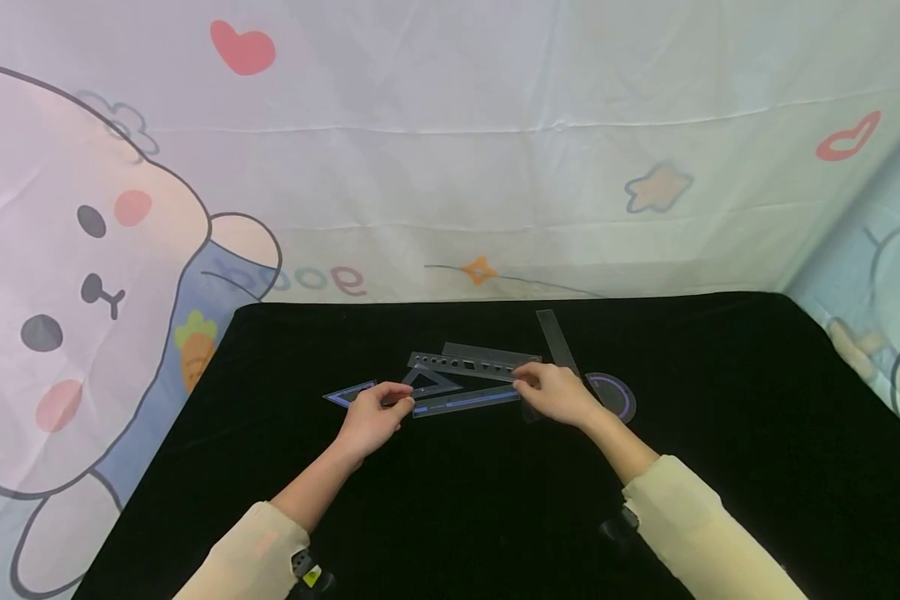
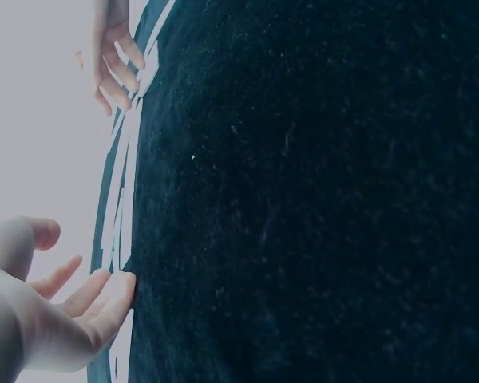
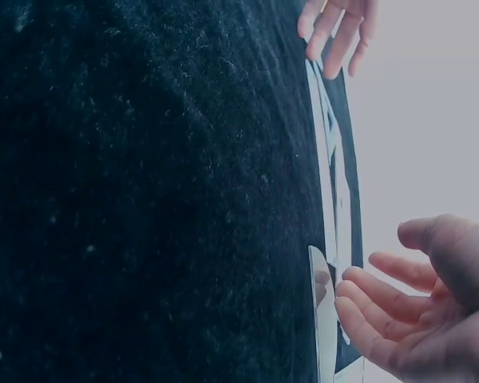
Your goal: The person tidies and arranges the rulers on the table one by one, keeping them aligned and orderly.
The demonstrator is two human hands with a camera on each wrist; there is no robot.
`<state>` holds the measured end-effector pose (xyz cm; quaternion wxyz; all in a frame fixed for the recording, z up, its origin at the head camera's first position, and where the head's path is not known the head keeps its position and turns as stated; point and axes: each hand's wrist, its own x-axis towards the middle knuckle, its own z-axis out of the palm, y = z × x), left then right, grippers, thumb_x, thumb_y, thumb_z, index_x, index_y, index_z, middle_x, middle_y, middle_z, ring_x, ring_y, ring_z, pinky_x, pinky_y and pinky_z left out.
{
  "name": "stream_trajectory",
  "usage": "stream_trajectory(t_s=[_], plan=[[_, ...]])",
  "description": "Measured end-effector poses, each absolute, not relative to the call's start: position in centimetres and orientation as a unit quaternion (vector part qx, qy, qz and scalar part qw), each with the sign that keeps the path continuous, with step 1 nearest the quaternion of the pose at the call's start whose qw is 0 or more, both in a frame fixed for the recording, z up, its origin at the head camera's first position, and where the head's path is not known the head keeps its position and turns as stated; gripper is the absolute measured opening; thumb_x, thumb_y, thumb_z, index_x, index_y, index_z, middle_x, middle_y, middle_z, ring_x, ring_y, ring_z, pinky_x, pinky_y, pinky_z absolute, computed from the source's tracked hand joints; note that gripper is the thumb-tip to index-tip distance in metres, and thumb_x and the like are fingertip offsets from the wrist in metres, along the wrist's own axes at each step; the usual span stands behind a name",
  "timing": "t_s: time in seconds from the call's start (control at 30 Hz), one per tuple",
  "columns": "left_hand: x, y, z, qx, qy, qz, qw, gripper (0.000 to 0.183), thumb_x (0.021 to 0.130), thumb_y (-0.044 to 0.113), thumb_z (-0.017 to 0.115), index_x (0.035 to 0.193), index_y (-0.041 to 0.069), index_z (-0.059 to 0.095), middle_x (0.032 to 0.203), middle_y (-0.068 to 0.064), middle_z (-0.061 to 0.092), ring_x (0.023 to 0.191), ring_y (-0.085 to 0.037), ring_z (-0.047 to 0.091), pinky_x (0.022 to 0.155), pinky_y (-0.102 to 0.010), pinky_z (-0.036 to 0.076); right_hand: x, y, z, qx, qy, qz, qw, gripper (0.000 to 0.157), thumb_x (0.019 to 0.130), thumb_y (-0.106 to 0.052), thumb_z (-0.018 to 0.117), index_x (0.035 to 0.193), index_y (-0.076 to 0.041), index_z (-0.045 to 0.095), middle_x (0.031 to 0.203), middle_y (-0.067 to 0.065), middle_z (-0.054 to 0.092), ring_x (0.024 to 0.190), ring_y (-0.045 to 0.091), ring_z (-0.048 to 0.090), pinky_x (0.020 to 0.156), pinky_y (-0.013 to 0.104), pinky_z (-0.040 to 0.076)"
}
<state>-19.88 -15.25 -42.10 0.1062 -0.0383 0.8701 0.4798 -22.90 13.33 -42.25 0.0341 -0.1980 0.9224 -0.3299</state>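
Note:
My left hand (image 1: 372,418) is at the left end of a clear ruler with a blue strip (image 1: 465,402), its fingertips low by the cloth. Over that ruler's right end is my right hand (image 1: 558,395). Both wrist views show thumb and fingers apart, on the left hand (image 2: 56,319) and on the right hand (image 3: 415,311), with nothing pinched between them. Behind the ruler lie a clear set square (image 1: 433,385) and a stencil ruler with cut-out shapes (image 1: 457,364). A blue-edged set square (image 1: 342,395) is partly hidden by the left hand. Whether the fingertips touch the ruler I cannot tell.
Right of the right hand lies a protractor with a purple arc (image 1: 617,397). Another clear ruler (image 1: 557,340) slants toward the back, and one more transparent strip (image 1: 487,352) lies behind the stencil. Black cloth (image 1: 450,508) covers the table; a printed curtain (image 1: 450,167) hangs behind.

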Motion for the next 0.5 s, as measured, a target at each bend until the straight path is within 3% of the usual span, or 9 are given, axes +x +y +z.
stream_trajectory(t_s=[0.5], plan=[[-19.9,-14.6,-41.6,-0.051,0.875,0.464,0.128,0.034,0.09,0.025,0.054,0.122,0.013,0.054,0.113,-0.009,0.059,0.084,-0.02,0.059,0.068,-0.027,0.05,-23.2,12.0,-42.6,-0.161,0.934,-0.318,0.036,0.027,0.091,-0.02,0.054,0.11,-0.002,0.062,0.099,0.012,0.068,0.087,0.024,0.065,0.074,0.039,0.053]])
